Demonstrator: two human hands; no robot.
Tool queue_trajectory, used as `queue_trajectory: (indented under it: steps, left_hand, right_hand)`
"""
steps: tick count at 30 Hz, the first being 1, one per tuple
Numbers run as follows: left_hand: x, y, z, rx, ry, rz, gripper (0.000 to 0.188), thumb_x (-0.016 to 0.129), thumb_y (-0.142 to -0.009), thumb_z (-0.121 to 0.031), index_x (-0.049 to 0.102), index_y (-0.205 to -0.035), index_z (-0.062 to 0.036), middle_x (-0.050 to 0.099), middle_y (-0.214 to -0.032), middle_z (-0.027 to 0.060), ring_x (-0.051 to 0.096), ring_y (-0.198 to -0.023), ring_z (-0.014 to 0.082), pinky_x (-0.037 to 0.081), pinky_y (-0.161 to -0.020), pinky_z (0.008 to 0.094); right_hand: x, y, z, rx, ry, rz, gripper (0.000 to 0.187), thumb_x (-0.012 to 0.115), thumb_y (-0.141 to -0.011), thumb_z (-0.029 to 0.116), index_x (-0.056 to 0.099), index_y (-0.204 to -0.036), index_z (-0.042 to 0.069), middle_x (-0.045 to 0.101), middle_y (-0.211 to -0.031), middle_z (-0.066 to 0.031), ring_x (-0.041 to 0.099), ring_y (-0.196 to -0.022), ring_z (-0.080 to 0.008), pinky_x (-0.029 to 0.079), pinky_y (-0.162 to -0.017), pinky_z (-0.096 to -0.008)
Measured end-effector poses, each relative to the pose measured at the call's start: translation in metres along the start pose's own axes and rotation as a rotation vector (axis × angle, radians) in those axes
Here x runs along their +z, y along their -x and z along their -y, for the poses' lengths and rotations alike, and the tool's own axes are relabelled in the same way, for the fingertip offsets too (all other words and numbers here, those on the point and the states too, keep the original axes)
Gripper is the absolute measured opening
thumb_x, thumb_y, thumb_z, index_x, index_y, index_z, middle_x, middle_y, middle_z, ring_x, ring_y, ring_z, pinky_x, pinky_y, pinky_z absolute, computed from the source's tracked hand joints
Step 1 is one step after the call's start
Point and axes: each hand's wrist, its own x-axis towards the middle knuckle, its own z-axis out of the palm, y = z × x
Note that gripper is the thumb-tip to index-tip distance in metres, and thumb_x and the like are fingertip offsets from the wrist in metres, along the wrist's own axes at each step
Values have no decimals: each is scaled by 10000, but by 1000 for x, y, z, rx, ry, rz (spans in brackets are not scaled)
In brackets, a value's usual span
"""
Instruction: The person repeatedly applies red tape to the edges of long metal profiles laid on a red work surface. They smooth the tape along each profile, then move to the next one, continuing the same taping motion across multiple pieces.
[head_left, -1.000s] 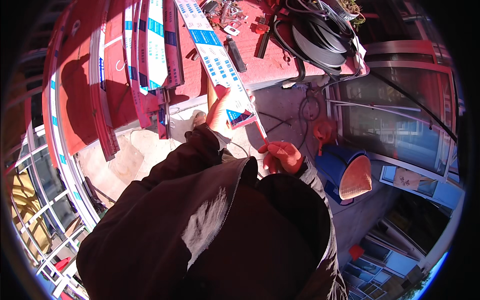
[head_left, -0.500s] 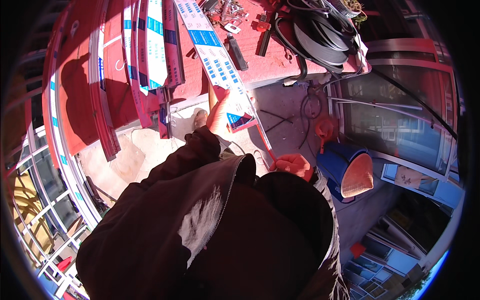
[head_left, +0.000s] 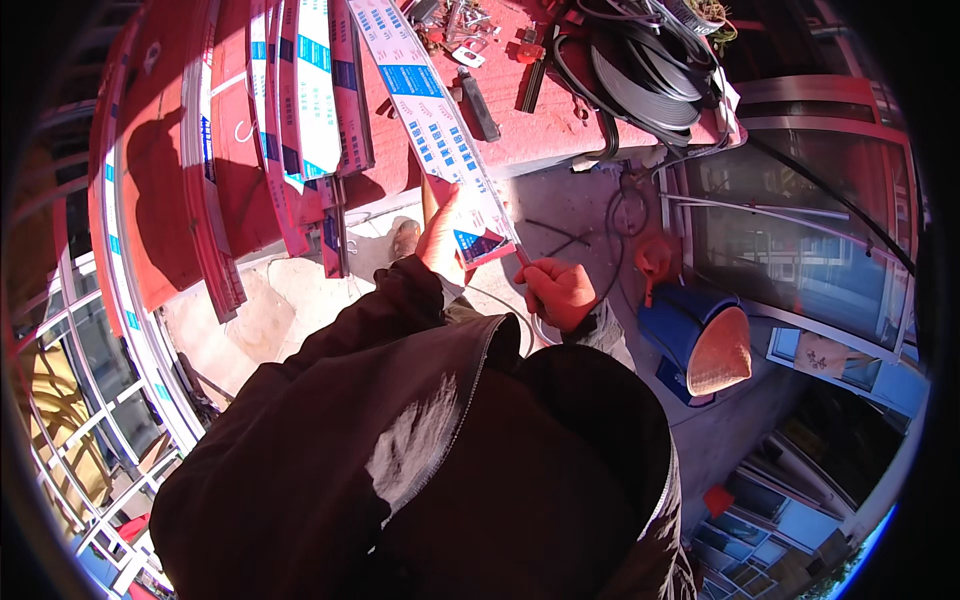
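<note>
A long flat profile strip [head_left: 432,130] with white and blue film lies slanted over the red table's front edge. My left hand [head_left: 441,238] grips its near end from the left side. My right hand [head_left: 559,291] is closed just below and right of that end, pinching what looks like a thin red strip at the profile's corner. My dark jacket fills the lower middle and hides both forearms.
Several more film-covered profiles [head_left: 300,110] lie on the red table [head_left: 560,125]. Coiled black cable [head_left: 640,85], small tools and hardware [head_left: 470,30] sit at its far right. A blue bucket [head_left: 700,335] stands on the concrete floor, window frames to the right and left.
My right hand has moved up and left from my side to the profile's near end. My left hand has stayed on the profile.
</note>
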Motion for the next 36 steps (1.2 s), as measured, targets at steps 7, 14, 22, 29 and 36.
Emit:
queue_trajectory:
  steps: [7, 14, 22, 29, 36]
  left_hand:
    - [-4, 11, 5, 59, 13, 2, 635, 512, -873, -526, 422, -1281, -47, 564, -1173, 140, 558, -1056, 264, 450, -900, 438]
    - [-6, 20, -2, -12, 118, 124, 611, 523, -873, -510, 423, -1271, -57, 566, -1150, 142, 553, -1055, 287, 450, -894, 452]
    - [-4, 14, 0, 13, 90, 40, 596, 517, -880, -498, 427, -1274, -60, 569, -1156, 162, 555, -1073, 299, 453, -891, 468]
    - [-14, 15, 8, 54, 80, 45, 622, 519, -884, -490, 390, -1300, -47, 542, -1192, 189, 541, -1097, 332, 440, -911, 481]
    - [-7, 22, 1, 8, 63, 14, 623, 523, -878, -501, 408, -1289, -47, 553, -1183, 163, 551, -1085, 300, 448, -902, 463]
  right_hand:
    - [-15, 38, -27, 95, 82, 49, 215, 530, -887, 149, 663, -908, -19, 569, -596, -20, 502, -524, -69, 394, -506, -229]
    - [16, 22, -16, -12, -124, 12, 218, 511, -894, 136, 646, -967, -19, 571, -596, -21, 497, -524, -70, 380, -508, -223]
    - [29, -8, -8, -116, 3, -116, 220, 531, -892, 158, 652, -903, -25, 567, -564, -24, 496, -504, -83, 376, -489, -232]
    - [15, 3, -21, -46, 102, -66, 209, 534, -885, 163, 656, -887, -6, 555, -552, -20, 492, -493, -66, 365, -466, -233]
    - [19, 10, -26, -38, -28, -58, 226, 509, -902, 147, 629, -1003, -16, 531, -563, 12, 450, -482, -53, 347, -466, -217]
